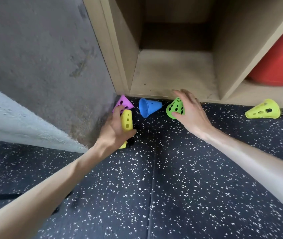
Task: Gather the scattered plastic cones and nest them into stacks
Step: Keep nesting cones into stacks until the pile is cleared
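Cones mostly still loose: left hand (114, 130) clutches the yellow cone (126, 120), right hand (189, 109) grasps the green cone (175, 107), blue cone (148, 106) and purple cone (123, 102) wait unstacked.

Both arms reaching forward, left hand (114, 128) fingers curled gripping, right hand (189, 109) fingers spread, pinching

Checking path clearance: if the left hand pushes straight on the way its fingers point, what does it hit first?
The left hand, gripping a yellow cone, points up-left at the purple cone; its fingertips look on or nearly on it. The grey wall follows right behind. Depth is unclear.
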